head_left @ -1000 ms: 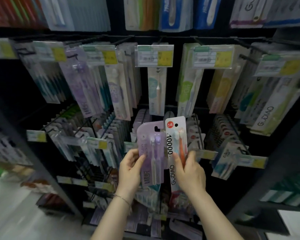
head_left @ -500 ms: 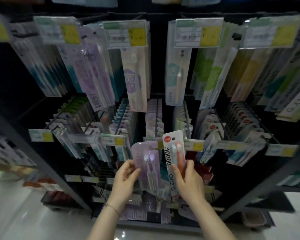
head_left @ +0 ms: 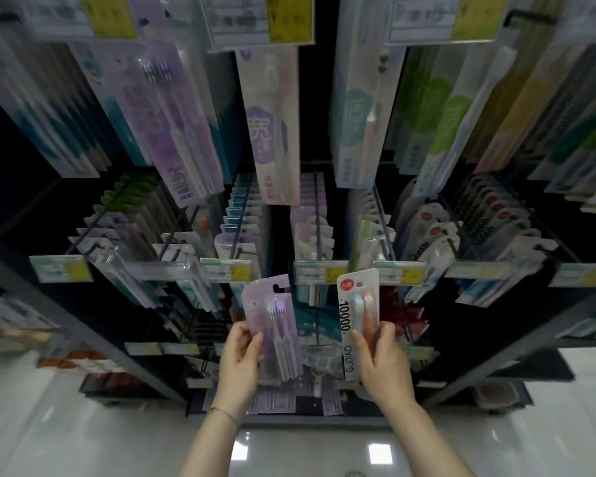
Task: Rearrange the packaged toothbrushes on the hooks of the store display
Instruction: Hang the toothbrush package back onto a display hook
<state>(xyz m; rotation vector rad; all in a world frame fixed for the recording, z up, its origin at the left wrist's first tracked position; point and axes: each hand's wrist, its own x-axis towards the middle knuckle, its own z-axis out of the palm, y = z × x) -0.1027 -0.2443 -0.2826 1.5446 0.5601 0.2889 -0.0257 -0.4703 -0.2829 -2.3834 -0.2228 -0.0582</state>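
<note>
With the fingers (head_left: 235, 333) and thumb of the left hand (head_left: 238, 366), pinching a purple toothbrush pack (head_left: 272, 321) by its left edge, low in the middle of the frame. With the right hand (head_left: 384, 366), gripping a white toothbrush pack (head_left: 356, 304) just to the right, both packs upright and apart. Just above, yellow price tags (head_left: 319, 271) and hooks (head_left: 316, 208) full of packs. Higher up, long packs (head_left: 272, 132) hanging. At the bottom, shiny floor (head_left: 83, 435).

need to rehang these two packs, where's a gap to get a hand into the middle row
Dark gap between the blue-topped row and the lilac row, above the purple pack. Rows to the right and left hang crowded.
</note>
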